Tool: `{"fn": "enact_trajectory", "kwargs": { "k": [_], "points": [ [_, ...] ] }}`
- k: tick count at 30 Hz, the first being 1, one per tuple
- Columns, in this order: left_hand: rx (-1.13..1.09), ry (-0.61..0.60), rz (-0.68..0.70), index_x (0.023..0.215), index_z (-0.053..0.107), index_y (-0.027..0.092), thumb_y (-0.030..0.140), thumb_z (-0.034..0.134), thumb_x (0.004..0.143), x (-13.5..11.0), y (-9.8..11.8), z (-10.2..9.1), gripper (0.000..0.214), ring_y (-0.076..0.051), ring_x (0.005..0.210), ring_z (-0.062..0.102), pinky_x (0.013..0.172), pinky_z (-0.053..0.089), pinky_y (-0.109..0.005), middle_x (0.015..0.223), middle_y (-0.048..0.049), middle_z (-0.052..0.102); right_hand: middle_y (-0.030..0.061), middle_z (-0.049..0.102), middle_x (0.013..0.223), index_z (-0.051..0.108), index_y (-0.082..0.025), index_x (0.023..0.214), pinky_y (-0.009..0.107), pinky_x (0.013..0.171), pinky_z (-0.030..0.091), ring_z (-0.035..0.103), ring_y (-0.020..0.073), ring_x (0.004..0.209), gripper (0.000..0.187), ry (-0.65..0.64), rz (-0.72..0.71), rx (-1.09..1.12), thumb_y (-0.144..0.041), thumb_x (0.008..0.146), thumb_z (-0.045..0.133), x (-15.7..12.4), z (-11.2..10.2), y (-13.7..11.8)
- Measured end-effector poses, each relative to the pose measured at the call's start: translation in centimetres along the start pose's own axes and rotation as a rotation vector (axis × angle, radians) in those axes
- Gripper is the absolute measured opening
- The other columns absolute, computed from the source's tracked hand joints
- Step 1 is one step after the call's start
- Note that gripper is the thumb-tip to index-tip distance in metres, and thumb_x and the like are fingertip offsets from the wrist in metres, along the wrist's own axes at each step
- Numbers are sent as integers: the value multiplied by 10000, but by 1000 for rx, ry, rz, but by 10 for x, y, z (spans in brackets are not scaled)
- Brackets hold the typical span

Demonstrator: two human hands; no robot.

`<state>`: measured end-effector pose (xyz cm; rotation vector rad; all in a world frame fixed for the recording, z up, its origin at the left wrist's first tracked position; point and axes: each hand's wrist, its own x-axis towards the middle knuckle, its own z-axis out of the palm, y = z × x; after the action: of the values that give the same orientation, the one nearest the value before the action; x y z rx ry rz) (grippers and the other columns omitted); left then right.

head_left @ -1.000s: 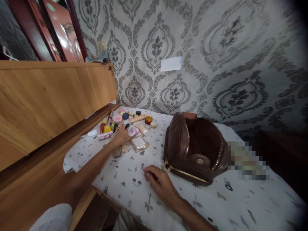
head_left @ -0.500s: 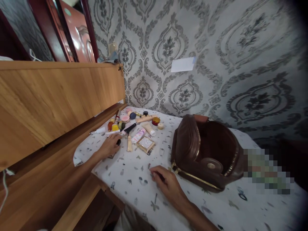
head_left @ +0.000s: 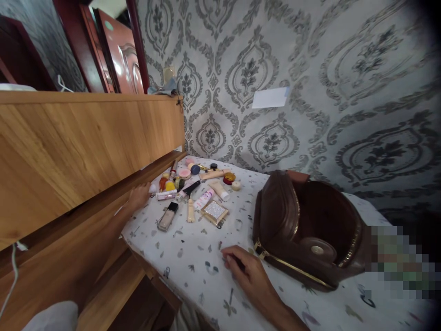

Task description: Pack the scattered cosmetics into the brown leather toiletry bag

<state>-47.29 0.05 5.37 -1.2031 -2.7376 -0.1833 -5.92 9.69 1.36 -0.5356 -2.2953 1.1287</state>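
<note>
Two bare hands in view. Left hand [head_left: 138,196], left of centre, touches or nearly touches a small white item [head_left: 152,188]; fingers partly hidden, grip cannot be told. Right hand [head_left: 246,270], lower centre, rests half open and empty on the cloth-covered tabletop [head_left: 186,262]. Centre-left: black-capped bottle [head_left: 167,218], beige tube [head_left: 190,211], pink-and-white tube [head_left: 204,199], glittery compact [head_left: 215,211]. Brown leather handbag [head_left: 275,209], unzipped, at right.

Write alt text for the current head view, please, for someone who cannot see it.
A person's left hand is at the left edge of a white patterned cloth, beside scattered cosmetics. Their right hand is near an open brown bag, with ornate grey wallpaper behind.
</note>
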Motion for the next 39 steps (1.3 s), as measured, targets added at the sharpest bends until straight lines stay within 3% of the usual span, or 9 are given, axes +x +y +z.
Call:
{"fn": "enact_trajectory", "kwargs": {
  "k": [4,11,16,19,22,29,35,39],
  "points": [
    [47,-7,-102,1271,472,173,408,380,976,-1,3,2,388,-324,1036,658,832,484,-407,1115,-184,694,60,683,762,666,-173,897,283,635,488,648,187,680,275,11,-1,-6,-317,930,434,0,0,1],
    [101,64,-153,1235,501,146,346,388,974,-3,11,5,348,-353,1122,598,882,469,-455,1226,-203,618,55,677,750,664,-175,897,280,624,483,650,188,668,286,6,-16,-1,-330,931,426,0,2,3],
    [103,116,-21,1306,496,174,322,367,974,8,23,2,386,-342,1265,451,995,388,-470,1317,-187,554,57,668,731,664,-171,894,282,607,467,639,191,657,294,6,-22,-22,-335,933,423,0,2,4],
    [78,68,85,1349,496,270,348,473,922,22,34,6,435,-307,1240,464,981,395,-425,1309,-113,578,58,664,732,657,-168,874,282,614,463,636,188,660,288,-2,-20,-25,-318,935,419,0,1,4],
    [69,36,103,1310,544,331,350,537,872,36,43,13,438,-319,1205,486,971,384,-452,1241,-87,620,54,658,731,660,-166,875,281,620,457,633,186,668,286,1,-29,-26,-301,933,416,1,1,4],
    [71,154,-20,1220,591,142,285,417,927,47,42,13,370,-421,1204,456,935,371,-565,1247,-245,587,52,655,751,659,-167,875,277,621,448,622,180,676,280,6,-29,-37,-291,934,415,-1,2,6],
    [17,116,214,1198,606,236,352,451,936,51,61,9,326,-290,1193,515,978,412,-409,1242,-104,631,52,662,759,667,-167,897,279,633,448,628,182,689,274,3,-19,-38,-286,934,423,-1,3,7],
    [6,51,285,1202,582,204,456,552,883,57,86,18,408,-310,1192,539,954,435,-400,1222,-126,643,53,657,758,668,-163,901,277,621,444,620,180,679,284,-4,-14,-32,-287,935,414,-1,3,6]
  ]
}}
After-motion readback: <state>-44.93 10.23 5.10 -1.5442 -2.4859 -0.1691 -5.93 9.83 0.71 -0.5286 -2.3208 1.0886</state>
